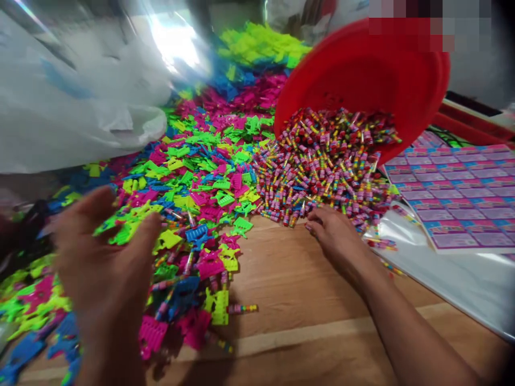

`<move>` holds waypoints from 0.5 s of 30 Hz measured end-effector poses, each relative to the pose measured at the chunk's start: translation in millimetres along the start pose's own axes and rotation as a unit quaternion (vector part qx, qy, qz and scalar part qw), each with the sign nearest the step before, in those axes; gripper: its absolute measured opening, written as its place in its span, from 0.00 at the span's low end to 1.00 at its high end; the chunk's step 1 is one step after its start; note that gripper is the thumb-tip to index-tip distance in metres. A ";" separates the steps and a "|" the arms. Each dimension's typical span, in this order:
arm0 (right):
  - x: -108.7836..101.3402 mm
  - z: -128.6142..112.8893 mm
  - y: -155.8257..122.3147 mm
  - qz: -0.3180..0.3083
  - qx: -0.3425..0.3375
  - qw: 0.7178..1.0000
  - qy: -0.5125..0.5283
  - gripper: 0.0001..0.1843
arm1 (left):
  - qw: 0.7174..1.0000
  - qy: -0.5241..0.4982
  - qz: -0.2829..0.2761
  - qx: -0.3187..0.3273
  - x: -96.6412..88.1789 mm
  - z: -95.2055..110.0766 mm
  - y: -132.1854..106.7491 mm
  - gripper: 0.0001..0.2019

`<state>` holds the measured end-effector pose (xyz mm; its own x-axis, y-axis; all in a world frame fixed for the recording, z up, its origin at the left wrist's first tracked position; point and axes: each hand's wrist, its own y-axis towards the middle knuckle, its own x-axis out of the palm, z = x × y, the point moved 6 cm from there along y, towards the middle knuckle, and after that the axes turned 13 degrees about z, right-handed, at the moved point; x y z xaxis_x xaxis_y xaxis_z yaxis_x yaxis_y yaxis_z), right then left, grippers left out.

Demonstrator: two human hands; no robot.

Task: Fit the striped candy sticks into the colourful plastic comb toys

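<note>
My left hand, slightly blurred, is raised over a spread of small flat plastic pieces in pink, green, yellow and blue, some with comb-like teeth. Its fingers and thumb are apart with nothing between them. At the near edge of a heap of small candy tubes with pink labels is my right hand. Its fingers are bent and close together; a bit of red shows at the fingertips, too small to name. The heap spills from a red plastic basin tipped on its side.
Sheets of printed pink and blue labels lie at the right on clear plastic film. A large white plastic bag stands at the back left. Some candy tubes lie among the plastic pieces on the wooden surface.
</note>
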<state>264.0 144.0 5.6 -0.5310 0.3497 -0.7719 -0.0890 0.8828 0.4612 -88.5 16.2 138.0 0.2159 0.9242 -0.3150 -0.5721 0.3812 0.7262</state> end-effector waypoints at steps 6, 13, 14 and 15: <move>22.2 1.7 -10.8 -0.041 0.007 0.998 -0.054 0.05 | 0.915 0.046 -0.388 0.106 118.7 9.1 -77.9 0.07; 26.1 -4.9 -9.4 -0.009 -0.015 1.000 0.020 0.09 | 0.882 0.186 -0.415 0.122 158.2 -4.0 -108.3 0.15; 25.0 -10.5 -9.9 -0.001 -0.024 0.999 0.046 0.10 | 0.883 0.181 -0.414 0.127 157.6 -3.9 -110.4 0.16; 23.7 -17.0 -10.8 0.005 -0.034 0.997 0.074 0.10 | 0.885 0.166 -0.415 0.131 156.9 -3.5 -112.3 0.17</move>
<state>238.0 137.4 -10.2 -0.6504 0.3037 -0.6963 -0.1375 0.8544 0.5011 6.8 118.3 4.9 0.2063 0.2820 -0.9370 -0.1132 0.9580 0.2635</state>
